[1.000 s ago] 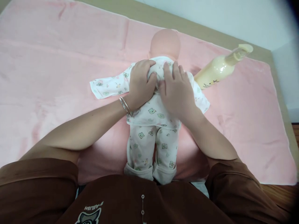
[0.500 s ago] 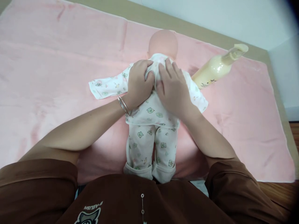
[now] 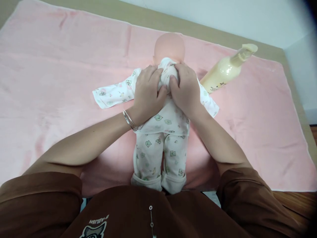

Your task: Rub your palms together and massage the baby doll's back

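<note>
A baby doll (image 3: 169, 46) in a white printed suit (image 3: 160, 145) lies on a pink blanket (image 3: 61, 66), head away from me. My left hand (image 3: 146, 94), with bangles at the wrist, and my right hand (image 3: 184, 91) press side by side on the doll's upper back. Both have fingers curled, pinching a fold of the suit's fabric near the neck. The doll's empty left sleeve (image 3: 112, 94) lies flat on the blanket.
A cream pump bottle (image 3: 226, 69) lies on its side to the right of the doll, nozzle pointing up-right. The blanket covers a wooden surface (image 3: 294, 201) whose edge shows at the lower right. A white wall runs along the far side.
My right hand has gone from lying flat on the doll's back to curling its fingers into the fabric beside my left hand. Both hands have edged up toward the neck.
</note>
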Available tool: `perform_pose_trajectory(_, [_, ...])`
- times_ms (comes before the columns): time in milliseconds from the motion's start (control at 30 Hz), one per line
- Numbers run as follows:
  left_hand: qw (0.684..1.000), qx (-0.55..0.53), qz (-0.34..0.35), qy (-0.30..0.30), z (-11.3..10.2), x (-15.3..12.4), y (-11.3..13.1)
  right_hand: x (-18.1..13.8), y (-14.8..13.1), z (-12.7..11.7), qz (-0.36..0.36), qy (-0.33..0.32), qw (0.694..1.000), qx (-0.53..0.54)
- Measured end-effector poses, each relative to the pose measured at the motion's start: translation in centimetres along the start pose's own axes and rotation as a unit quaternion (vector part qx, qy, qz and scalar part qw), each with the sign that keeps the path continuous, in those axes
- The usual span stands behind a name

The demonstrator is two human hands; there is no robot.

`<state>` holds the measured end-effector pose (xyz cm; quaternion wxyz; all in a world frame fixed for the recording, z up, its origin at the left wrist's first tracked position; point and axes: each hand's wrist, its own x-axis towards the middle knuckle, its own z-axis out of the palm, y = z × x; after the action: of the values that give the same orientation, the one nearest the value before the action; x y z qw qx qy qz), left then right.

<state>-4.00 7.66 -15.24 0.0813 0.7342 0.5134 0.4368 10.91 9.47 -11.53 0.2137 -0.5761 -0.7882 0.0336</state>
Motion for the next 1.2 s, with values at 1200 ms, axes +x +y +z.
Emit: perform_pose_trajectory(1200, [0.998,-0.04,-0.036,0.045,0.5,-0.4,-0.8,-1.1,-0.1,-1.9,-0.01,-0.144,0.99,0.001])
